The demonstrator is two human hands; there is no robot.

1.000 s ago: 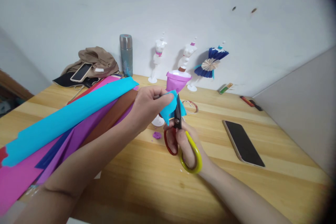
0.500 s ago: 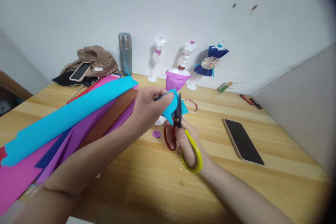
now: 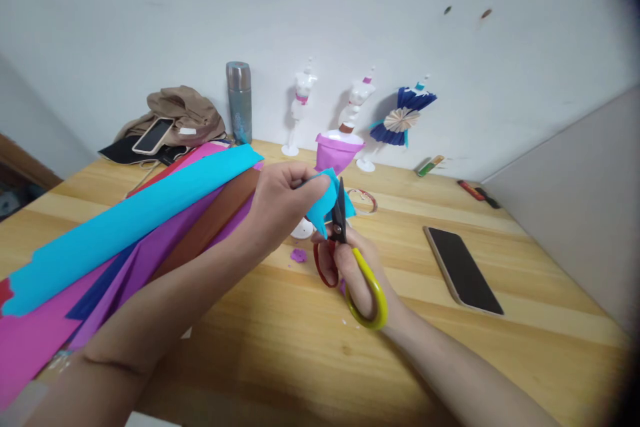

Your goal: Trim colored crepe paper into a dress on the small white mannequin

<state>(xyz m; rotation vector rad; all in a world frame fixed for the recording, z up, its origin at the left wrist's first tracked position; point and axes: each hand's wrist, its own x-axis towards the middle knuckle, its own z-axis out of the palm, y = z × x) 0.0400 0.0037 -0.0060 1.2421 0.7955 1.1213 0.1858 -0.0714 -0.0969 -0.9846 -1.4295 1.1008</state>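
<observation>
Between the thumb and fingers of my left hand point(image 3: 285, 203) is a small piece of turquoise crepe paper point(image 3: 323, 203), its edges jagged. My right hand point(image 3: 357, 270) holds scissors point(image 3: 339, 223) with black blades and loops of yellow and red, points upward. The blades lie across the right part of the turquoise piece, and a corner shows beyond them. Just past my hands, a mini mannequin point(image 3: 357, 97) wears a purple paper skirt point(image 3: 337, 150). A small crumpled purple scrap point(image 3: 299, 255) lies on the table under my hands.
Folded crepe paper sheets point(image 3: 135, 207) in several colours cover the left side. A phone point(image 3: 464, 270) lies at right. Along the wall stand a thermos point(image 3: 239, 103), a white mannequin point(image 3: 302, 103) and another in a navy paper dress point(image 3: 405, 113). A glue stick point(image 3: 430, 166) lies behind.
The turquoise piece has shifted slightly left relative to the scissor blades. Both hands stay in almost the same place, and their grips are unchanged.
</observation>
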